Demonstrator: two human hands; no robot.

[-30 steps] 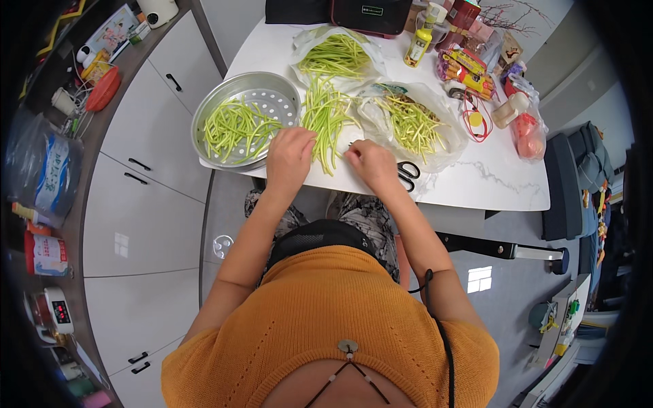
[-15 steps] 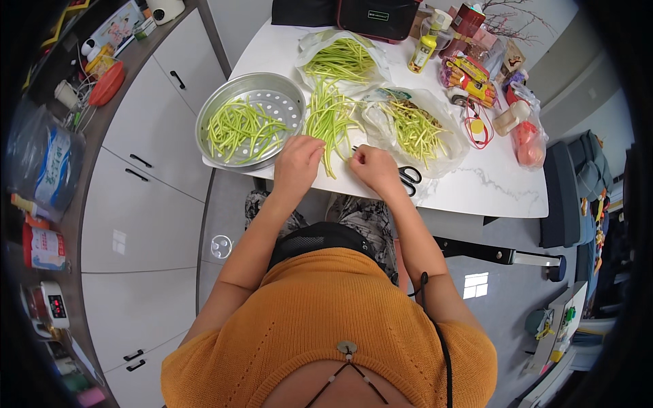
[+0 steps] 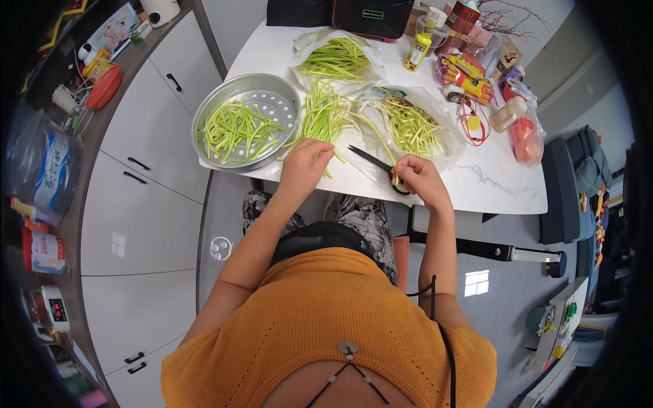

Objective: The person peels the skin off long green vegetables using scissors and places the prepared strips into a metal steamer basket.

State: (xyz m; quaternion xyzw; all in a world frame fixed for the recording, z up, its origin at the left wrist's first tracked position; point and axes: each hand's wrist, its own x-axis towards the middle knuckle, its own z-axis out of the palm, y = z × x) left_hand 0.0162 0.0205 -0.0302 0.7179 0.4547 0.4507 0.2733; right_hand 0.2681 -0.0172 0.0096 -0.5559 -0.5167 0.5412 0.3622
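My left hand is closed at the near end of a loose bunch of garlic scapes, with green stems showing beside its fingers. My right hand is pinched at the end of one long scape that runs back toward the bunch. Under its fingertips lie the black scissors, blades pointing left; whether the fingers touch the handle I cannot tell. On the left, a round perforated metal steamer pan holds cut scapes. Shorter, paler pieces lie in an open plastic bag right of the bunch.
Another plastic bag of long scapes lies behind the bunch. At the back right of the white table stand a yellow bottle, packaged snacks and a bag of red fruit. Cabinets line the left.
My right hand has moved right, away from the left hand, to above the scissors' handle. The scissors' blades are now uncovered, and a long scape stretches toward that hand. My left hand has barely moved.
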